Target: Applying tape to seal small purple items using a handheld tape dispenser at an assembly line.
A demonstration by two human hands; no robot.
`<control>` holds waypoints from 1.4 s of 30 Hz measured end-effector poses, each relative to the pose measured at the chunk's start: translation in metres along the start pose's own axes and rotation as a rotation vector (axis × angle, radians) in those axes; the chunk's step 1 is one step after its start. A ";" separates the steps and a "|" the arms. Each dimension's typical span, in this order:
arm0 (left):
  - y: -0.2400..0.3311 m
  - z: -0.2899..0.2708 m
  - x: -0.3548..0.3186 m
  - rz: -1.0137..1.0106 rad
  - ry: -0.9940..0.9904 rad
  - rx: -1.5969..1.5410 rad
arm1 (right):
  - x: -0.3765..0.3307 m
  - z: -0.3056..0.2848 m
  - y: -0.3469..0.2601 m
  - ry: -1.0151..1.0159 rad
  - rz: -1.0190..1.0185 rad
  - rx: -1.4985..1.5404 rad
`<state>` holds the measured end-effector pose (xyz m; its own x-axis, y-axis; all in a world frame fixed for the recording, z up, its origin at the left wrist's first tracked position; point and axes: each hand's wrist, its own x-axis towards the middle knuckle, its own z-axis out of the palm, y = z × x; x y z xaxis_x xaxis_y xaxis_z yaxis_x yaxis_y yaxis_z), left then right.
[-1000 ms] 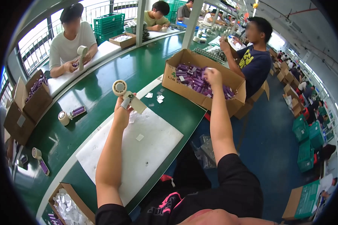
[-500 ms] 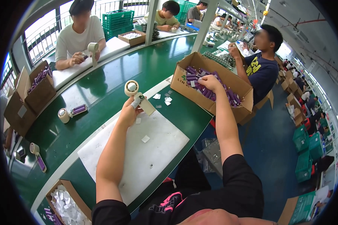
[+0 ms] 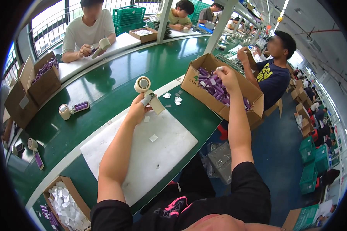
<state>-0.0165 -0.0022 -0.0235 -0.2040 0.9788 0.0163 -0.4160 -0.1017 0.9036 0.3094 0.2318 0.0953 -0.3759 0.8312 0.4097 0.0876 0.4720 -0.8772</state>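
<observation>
My left hand (image 3: 137, 108) is closed round a cream handheld fan (image 3: 142, 84) with a round head and an opened handle, where a small green circuit board shows. It holds the fan above the white mat (image 3: 167, 134). My right hand (image 3: 229, 79) is raised over an open cardboard box (image 3: 202, 95) full of purple cylindrical battery cells (image 3: 216, 85). Its fingers are pinched together, with a small pale bit at the fingertips that I cannot make out. Small white square pads (image 3: 153, 138) lie on the mat and on the green table beside it.
Two cream fans with purple cells (image 3: 64, 111) (image 3: 33, 144) lie on the green belt (image 3: 108, 92). At lower left stands a box of white pads (image 3: 67, 202). Co-workers sit across the belt and beyond the battery box, one holding a fan (image 3: 104, 43).
My right hand has lifted off the battery cells and risen above the box, fingers still pinched. My left hand keeps its hold on the fan, whose head has turned slightly. The view has shifted a little.
</observation>
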 end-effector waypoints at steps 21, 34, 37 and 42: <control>-0.003 0.008 -0.002 0.336 -0.047 0.119 | -0.102 0.220 -0.029 -0.352 0.172 0.195; -0.007 0.024 -0.008 0.296 0.010 0.158 | -0.111 0.219 -0.030 -0.235 0.027 -0.120; -0.006 0.026 -0.009 0.323 0.025 0.153 | -0.112 0.226 -0.025 -0.175 -0.011 0.018; -0.013 0.024 -0.007 0.432 0.067 0.305 | -0.116 0.228 -0.017 -0.164 0.008 0.119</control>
<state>0.0118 -0.0036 -0.0245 -0.3603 0.8447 0.3959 -0.0069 -0.4268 0.9043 0.1407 0.0606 0.0058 -0.5219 0.7709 0.3651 -0.0149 0.4198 -0.9075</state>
